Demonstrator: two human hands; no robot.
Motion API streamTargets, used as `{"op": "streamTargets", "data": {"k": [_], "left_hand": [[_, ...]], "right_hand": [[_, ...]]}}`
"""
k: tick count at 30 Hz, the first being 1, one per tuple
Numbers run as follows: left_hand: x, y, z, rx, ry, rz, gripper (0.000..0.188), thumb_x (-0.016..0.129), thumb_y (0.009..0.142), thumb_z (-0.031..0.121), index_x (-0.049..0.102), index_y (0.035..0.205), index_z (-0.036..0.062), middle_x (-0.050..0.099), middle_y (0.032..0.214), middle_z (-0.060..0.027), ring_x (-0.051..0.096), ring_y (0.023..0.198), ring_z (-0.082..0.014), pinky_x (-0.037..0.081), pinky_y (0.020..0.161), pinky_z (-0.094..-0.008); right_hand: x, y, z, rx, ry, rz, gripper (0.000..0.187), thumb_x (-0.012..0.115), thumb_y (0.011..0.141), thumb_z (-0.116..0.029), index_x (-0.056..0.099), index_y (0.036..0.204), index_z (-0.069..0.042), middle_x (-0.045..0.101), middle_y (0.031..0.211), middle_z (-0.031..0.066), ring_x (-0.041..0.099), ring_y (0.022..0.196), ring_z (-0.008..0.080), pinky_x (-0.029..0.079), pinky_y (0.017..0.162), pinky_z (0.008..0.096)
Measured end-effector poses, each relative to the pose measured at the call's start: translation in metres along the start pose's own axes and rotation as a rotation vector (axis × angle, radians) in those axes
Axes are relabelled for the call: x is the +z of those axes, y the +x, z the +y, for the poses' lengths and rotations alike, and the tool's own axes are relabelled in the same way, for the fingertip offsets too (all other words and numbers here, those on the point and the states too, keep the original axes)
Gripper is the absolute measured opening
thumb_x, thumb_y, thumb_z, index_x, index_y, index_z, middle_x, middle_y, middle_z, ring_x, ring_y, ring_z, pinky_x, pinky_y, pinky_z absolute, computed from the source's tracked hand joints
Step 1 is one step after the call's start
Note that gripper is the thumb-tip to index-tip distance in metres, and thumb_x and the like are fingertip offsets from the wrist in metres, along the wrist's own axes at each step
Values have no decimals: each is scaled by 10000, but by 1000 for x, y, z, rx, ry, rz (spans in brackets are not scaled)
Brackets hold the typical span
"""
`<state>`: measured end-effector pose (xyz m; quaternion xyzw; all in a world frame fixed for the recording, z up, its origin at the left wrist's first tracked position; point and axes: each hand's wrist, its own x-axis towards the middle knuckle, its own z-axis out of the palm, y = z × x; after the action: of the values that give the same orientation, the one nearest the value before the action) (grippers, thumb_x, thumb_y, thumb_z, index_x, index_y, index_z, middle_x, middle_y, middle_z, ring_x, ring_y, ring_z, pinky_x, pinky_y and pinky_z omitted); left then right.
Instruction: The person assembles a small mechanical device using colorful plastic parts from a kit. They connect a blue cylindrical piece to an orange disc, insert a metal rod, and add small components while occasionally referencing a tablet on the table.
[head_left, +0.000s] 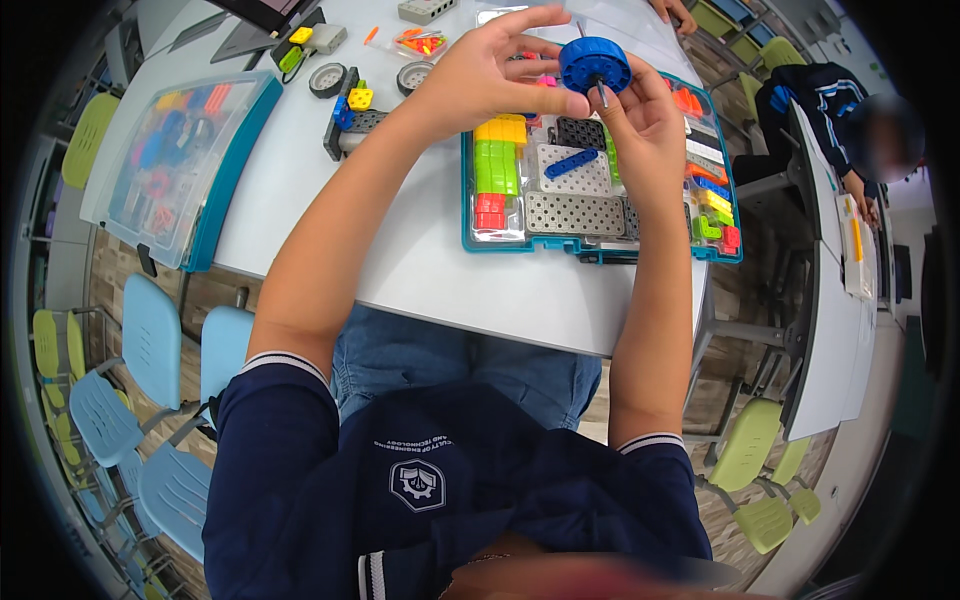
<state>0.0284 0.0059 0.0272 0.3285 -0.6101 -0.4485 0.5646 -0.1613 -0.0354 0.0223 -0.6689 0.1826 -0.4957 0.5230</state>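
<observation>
- Two hands meet over the far side of the desk [520, 300], and between them we see a round blue plastic wheel [594, 62] with a thin dark axle pin [601, 94] poking out below its hub
- We judge the pin the likeliest thing to go astray: it is small, and if it slips it would probably drop into the teal-rimmed plastic parts tray [600, 252] right underneath and get lost among the coloured bricks and grey perforated plates [576, 212]
- We also think the wheel could tip or twist loose, since it is held up in the air by fingertips alone, clear of the desk
- Our left hand [480, 75] is partly open: thumb and forefinger close on the wheel's left edge, while the other fingers spread above it
- Our right hand [645, 125] is curled nearly closed, its fingertips pinching the pin just under the wheel
- A half-built grey and blue model [350, 105] and two loose grey wheels [327, 79] lie on the desk to the left, well apart from both hands
- Further left lies the tray's clear lid [180, 160], untouched
</observation>
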Motion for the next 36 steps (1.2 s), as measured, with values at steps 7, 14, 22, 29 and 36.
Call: {"op": "streamTargets", "data": {"k": [7,14,22,29,36], "left_hand": [[4,-3,6,103,172,11,549,775,820,99,465,1268,32,576,1120,-78,599,1008,-186,504,884,-314],[-14,3,1,146,398,61,584,838,738,224,610,1248,53,621,1220,-78,593,1094,-205,462,1003,-368],[-17,1,-10,138,502,85,464,817,763,279,652,1140,66,653,1120,-44,599,1075,-196,466,967,-347],[-22,1,-15,118,468,82,469,779,790,331,643,1144,54,651,1092,-56,592,1086,-181,463,972,-333],[-19,1,-15,57,418,5,493,718,822,352,607,1181,32,631,1124,-68,572,1113,-174,454,989,-331]], "right_hand": [[7,-2,-2,-79,-41,-35,379,632,915,4,488,1262,52,632,1082,94,620,999,141,524,867,269],[5,-2,-6,-44,-15,-37,382,637,917,-10,488,1263,53,638,1045,87,621,930,127,532,835,265],[2,-3,-7,-1,-88,-76,398,661,913,-41,497,1261,63,648,1035,93,629,909,128,529,829,263],[3,-3,-10,55,-33,-81,437,696,899,-86,500,1251,84,655,1029,104,631,936,123,518,841,262],[4,-3,-11,91,-57,-78,436,719,881,-108,517,1224,71,658,1028,100,632,952,128,512,849,260]]}}
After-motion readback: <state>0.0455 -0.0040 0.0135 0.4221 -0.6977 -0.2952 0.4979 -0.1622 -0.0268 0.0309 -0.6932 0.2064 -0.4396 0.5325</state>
